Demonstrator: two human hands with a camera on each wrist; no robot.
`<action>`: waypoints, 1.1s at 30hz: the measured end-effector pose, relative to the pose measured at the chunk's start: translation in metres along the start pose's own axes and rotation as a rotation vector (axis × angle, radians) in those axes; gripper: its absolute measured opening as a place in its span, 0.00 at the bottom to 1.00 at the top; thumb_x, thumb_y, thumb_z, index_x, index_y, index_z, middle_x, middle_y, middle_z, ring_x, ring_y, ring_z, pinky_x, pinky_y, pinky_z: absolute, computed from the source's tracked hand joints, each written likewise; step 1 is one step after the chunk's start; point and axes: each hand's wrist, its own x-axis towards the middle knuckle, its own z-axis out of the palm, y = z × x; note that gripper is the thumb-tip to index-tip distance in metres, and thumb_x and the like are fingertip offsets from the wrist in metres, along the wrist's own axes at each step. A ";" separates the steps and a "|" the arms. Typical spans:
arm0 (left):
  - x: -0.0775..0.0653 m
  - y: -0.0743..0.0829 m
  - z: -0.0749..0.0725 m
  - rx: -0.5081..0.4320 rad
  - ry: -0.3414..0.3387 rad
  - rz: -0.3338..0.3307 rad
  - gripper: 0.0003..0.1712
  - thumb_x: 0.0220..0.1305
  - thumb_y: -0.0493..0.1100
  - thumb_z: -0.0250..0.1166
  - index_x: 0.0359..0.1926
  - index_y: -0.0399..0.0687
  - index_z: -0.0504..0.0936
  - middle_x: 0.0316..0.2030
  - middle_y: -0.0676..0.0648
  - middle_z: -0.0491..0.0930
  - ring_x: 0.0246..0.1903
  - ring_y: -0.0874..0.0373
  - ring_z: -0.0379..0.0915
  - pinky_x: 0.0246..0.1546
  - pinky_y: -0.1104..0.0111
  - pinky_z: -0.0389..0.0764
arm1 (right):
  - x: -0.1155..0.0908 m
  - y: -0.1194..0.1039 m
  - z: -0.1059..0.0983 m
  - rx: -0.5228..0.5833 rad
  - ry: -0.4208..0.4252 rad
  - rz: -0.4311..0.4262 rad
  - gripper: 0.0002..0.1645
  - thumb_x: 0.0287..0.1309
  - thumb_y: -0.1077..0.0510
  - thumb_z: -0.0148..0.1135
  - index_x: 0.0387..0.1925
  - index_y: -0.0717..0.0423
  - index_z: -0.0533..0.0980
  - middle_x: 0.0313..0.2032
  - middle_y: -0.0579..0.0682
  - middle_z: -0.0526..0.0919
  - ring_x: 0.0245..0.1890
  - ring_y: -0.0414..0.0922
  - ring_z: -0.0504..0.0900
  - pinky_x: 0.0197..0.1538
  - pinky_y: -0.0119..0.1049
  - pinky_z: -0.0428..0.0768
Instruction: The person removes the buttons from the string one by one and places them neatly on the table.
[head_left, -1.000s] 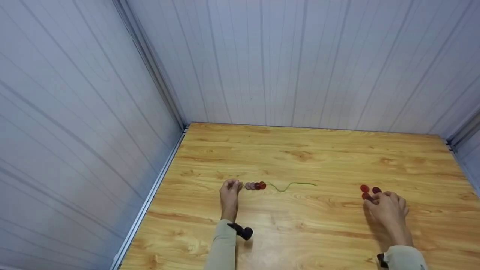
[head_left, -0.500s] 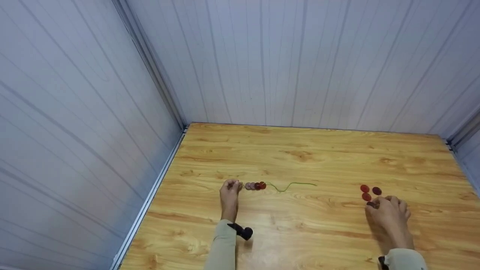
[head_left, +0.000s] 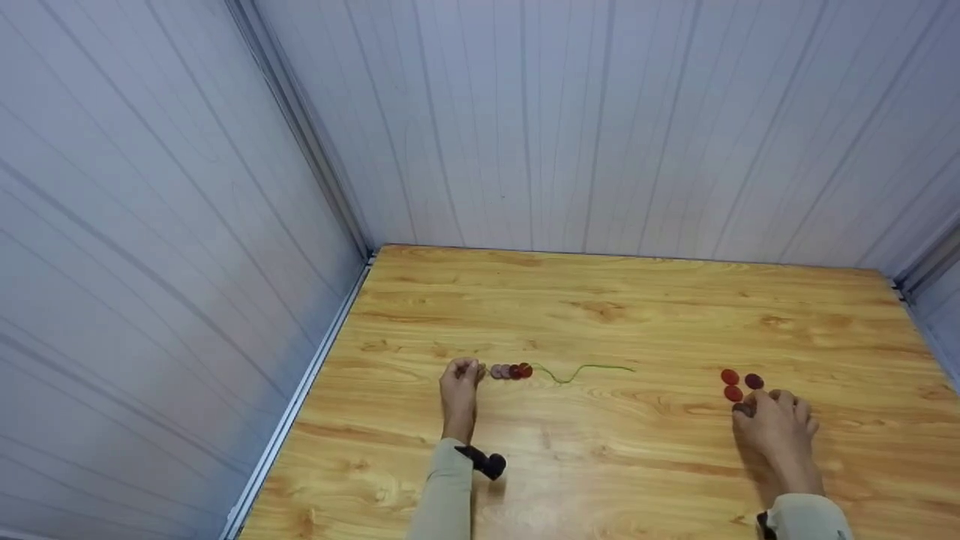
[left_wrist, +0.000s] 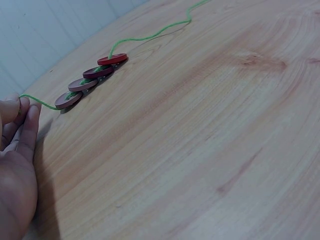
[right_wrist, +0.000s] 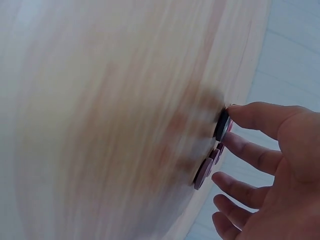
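My left hand (head_left: 459, 394) pinches one end of a green string (left_wrist: 41, 102) between thumb and fingers. Several round buttons are threaded on it and lie overlapping in a row: two mauve ones, a dark maroon one (left_wrist: 98, 72) and a red one (left_wrist: 112, 59). Beyond the red one, the string's wavy free end (head_left: 592, 366) trails right along the table. Over at the right, my right hand (head_left: 780, 431) holds a dark button (right_wrist: 222, 125) by its edges with thumb and forefinger, low at the tabletop. Its other fingers are spread and hold nothing.
Just beyond the right hand lie two loose red buttons, one farther back (head_left: 730, 377) and one nearer (head_left: 733, 394), with a dark maroon button (head_left: 754, 382) beside them. The wood-grain table (head_left: 600, 315) meets pale panel walls (head_left: 570, 150) at its back and left.
The right hand has drawn the dark button slightly toward the person, away from the red buttons, which are now uncovered. The left hand and threaded buttons have stayed put.
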 end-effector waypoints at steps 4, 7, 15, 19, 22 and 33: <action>0.000 0.000 0.000 0.002 0.000 -0.010 0.08 0.66 0.32 0.59 0.42 0.29 0.73 0.40 0.35 0.78 0.41 0.50 0.79 0.50 0.63 0.82 | 0.000 0.001 0.001 -0.009 0.024 -0.010 0.21 0.62 0.52 0.57 0.49 0.64 0.72 0.60 0.79 0.53 0.60 0.79 0.44 0.56 0.76 0.43; -0.001 0.001 0.000 0.016 -0.006 -0.017 0.07 0.67 0.33 0.58 0.42 0.31 0.74 0.40 0.36 0.78 0.42 0.49 0.79 0.51 0.63 0.82 | 0.000 0.001 0.003 -0.013 0.046 -0.010 0.20 0.62 0.52 0.57 0.48 0.64 0.72 0.60 0.79 0.54 0.60 0.78 0.45 0.57 0.76 0.43; -0.002 0.002 0.000 0.014 -0.007 -0.018 0.08 0.67 0.33 0.58 0.42 0.30 0.73 0.41 0.36 0.78 0.42 0.48 0.79 0.52 0.63 0.82 | -0.002 -0.002 0.007 0.006 0.142 -0.028 0.18 0.63 0.52 0.58 0.47 0.63 0.74 0.59 0.76 0.59 0.59 0.76 0.49 0.56 0.75 0.47; -0.002 0.003 0.000 0.008 0.001 -0.031 0.07 0.67 0.32 0.58 0.42 0.30 0.74 0.40 0.36 0.78 0.43 0.46 0.79 0.51 0.63 0.82 | -0.003 -0.006 0.005 0.019 0.163 -0.032 0.19 0.64 0.52 0.57 0.49 0.63 0.74 0.59 0.75 0.60 0.59 0.76 0.49 0.55 0.74 0.48; -0.001 0.003 0.001 0.008 0.005 -0.030 0.07 0.66 0.32 0.58 0.42 0.29 0.73 0.40 0.35 0.78 0.42 0.46 0.79 0.50 0.63 0.83 | -0.003 -0.013 0.003 0.037 0.172 -0.045 0.20 0.65 0.53 0.55 0.50 0.64 0.74 0.59 0.76 0.60 0.59 0.76 0.49 0.54 0.74 0.48; -0.002 0.004 -0.001 0.017 -0.009 -0.048 0.07 0.67 0.34 0.58 0.42 0.32 0.74 0.41 0.37 0.78 0.43 0.48 0.79 0.52 0.64 0.81 | 0.006 -0.056 0.005 0.090 0.164 -0.107 0.20 0.65 0.53 0.54 0.53 0.61 0.73 0.62 0.70 0.61 0.62 0.72 0.50 0.57 0.73 0.51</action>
